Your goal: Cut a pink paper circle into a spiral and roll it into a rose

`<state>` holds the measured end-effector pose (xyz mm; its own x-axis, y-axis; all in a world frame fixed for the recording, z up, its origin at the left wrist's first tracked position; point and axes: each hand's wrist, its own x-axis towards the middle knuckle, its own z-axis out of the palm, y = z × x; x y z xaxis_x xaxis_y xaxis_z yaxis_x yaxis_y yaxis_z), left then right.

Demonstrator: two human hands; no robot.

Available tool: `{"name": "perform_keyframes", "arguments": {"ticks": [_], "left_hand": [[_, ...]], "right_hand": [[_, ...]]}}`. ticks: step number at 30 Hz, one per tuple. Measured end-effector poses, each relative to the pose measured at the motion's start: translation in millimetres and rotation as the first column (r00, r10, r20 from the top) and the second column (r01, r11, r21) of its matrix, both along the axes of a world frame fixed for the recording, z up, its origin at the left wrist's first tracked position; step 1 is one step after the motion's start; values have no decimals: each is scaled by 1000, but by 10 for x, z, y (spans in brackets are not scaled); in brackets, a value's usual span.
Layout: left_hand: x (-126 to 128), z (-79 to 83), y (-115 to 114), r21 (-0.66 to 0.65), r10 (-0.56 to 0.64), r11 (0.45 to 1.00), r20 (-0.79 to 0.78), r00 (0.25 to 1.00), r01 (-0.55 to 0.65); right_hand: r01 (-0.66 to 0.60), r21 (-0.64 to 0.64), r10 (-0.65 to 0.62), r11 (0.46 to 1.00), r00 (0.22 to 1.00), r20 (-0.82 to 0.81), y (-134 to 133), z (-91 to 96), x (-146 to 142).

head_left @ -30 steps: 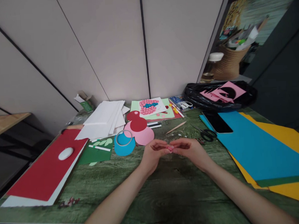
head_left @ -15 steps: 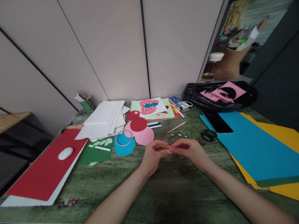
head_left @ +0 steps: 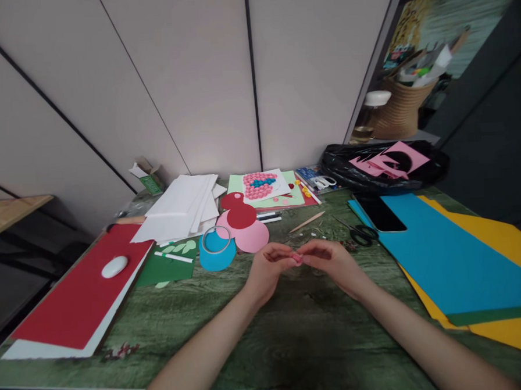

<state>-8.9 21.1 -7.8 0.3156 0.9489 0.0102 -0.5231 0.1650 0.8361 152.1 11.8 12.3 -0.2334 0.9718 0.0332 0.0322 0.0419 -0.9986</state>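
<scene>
A small pink piece (head_left: 297, 258) is being pinched at the fingertips of the left hand (head_left: 267, 273) and the right hand (head_left: 337, 266) above a green surface (head_left: 311, 338). Beyond them, pink paper discs (head_left: 253, 239) are being partly covered by a red disc (head_left: 242, 216), and a blue paper shape (head_left: 218, 263) is being overlaid by a ring (head_left: 217, 253). To the right, a phone (head_left: 380, 212) is being supported by a blue sheet (head_left: 455, 249), while to the left a white rounded object (head_left: 114, 266) is being carried by a red sheet (head_left: 69, 307).

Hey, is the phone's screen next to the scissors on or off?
Off, it seems: the phone lies face up and shows only plain black, with nothing lit.
</scene>
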Motion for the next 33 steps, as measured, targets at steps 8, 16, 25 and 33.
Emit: {"name": "perform_keyframes", "arguments": {"ticks": [8,16,25,33], "left_hand": [[-14,-3,4,-81,-40,996,94,995,48],[-9,12,-4,-116,-25,993,71,997,33],[-7,-19,-6,-115,-51,991,102,993,63],[5,-1,-21,-128,-53,990,106,993,66]], "right_hand": [[17,-30,-17,999,1000,-13,-6,-3,8],[12,-15,-12,1000,1000,-16,-5,-8,11],[-2,7,2,1000,1000,2,-8,-6,12],[-8,13,8,1000,1000,0,0,-33,13]]}}
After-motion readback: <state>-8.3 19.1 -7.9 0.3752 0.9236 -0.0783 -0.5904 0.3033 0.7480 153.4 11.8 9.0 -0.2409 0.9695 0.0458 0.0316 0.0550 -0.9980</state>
